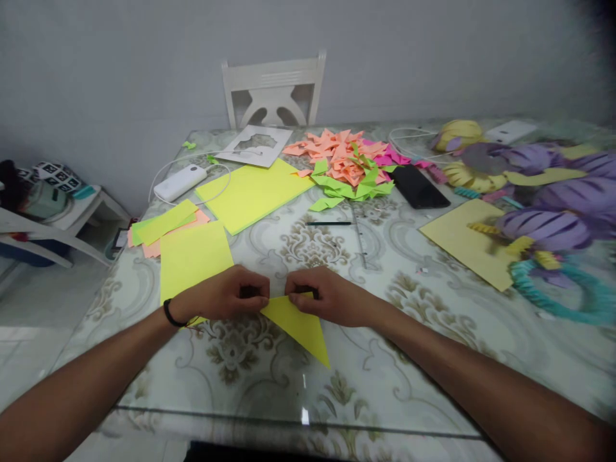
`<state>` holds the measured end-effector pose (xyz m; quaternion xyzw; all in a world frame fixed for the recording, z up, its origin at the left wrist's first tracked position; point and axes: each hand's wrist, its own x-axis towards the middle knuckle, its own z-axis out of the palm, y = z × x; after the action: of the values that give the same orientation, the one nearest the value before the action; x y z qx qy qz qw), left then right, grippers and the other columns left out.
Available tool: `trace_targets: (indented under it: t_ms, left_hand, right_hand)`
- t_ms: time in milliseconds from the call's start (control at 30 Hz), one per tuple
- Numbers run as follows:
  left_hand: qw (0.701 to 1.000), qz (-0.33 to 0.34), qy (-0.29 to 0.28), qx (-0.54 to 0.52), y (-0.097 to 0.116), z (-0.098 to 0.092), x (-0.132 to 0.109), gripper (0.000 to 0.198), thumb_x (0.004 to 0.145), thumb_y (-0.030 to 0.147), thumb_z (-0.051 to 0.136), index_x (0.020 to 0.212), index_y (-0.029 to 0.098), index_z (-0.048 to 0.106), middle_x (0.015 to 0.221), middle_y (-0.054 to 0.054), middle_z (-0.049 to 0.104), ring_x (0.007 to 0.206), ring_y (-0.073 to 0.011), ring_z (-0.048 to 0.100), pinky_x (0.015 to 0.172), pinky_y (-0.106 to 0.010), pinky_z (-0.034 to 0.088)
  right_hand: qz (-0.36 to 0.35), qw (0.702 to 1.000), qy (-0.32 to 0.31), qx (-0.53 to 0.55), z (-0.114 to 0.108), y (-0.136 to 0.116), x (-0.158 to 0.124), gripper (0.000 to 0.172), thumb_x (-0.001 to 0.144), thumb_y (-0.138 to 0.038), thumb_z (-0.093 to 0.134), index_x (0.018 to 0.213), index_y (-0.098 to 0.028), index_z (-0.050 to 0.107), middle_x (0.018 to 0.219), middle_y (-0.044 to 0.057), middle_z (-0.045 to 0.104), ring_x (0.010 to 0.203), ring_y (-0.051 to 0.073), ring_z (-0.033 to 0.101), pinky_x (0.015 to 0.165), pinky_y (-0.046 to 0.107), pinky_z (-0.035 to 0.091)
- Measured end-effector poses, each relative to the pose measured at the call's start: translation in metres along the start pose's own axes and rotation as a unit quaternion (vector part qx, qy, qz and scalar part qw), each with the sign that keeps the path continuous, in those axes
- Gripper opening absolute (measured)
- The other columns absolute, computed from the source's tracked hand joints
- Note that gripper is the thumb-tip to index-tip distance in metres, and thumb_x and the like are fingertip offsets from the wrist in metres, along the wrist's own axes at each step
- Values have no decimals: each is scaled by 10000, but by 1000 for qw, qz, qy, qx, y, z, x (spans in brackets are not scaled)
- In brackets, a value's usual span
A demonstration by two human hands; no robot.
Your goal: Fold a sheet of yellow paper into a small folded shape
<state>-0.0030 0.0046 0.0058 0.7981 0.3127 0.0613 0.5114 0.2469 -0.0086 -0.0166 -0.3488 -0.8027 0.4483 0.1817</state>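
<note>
Your left hand (pixel 226 296) and right hand (pixel 327 296): fingers pinched on yellow paper triangle (pixel 301 327), already folded; flat yellow sheets (pixel 195 256) unfolded; folded pieces pile (pixel 349 163) beyond.

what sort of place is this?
Likely a home craft setup: glass-topped table, white chair, pile of folded paper pieces. Left hand and right hand pinch a yellow paper triangle.

From the folded triangle (pixel 301 324) on the table (pixel 409 333), a pen (pixel 330 223) lies at twelve, phone (pixel 418 186) at one, power bank (pixel 180 183) at eleven.
</note>
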Motion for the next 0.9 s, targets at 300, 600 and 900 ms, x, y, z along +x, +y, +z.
trace_targets:
  t_ms: [300,600,900]
  left_hand:
    - [1000,-4,4,20,-1,3,0,252,975,328,543,792,158,578,643,52,427,586,-90,351,525,-213,276]
    - [999,-2,6,35,0,3,0,247,978,306,545,778,161,559,632,60,425,576,-82,348,519,-207,275]
    - [999,-2,7,41,-1,4,0,288,991,356,543,782,160,561,641,58,424,586,-84,344,525,-216,272]
  right_hand:
    - [-7,1000,6,-15,2,0,0,99,865,-208,557,792,-177,617,713,-15,589,663,127,490,615,248,347]
    - [-4,1000,5,-14,2,-1,0,95,861,-193,554,785,-176,608,714,-17,585,672,128,494,621,253,348]
    - [-5,1000,6,-13,3,-2,-1,91,866,-192,559,795,-175,612,719,-18,587,673,126,499,623,252,353]
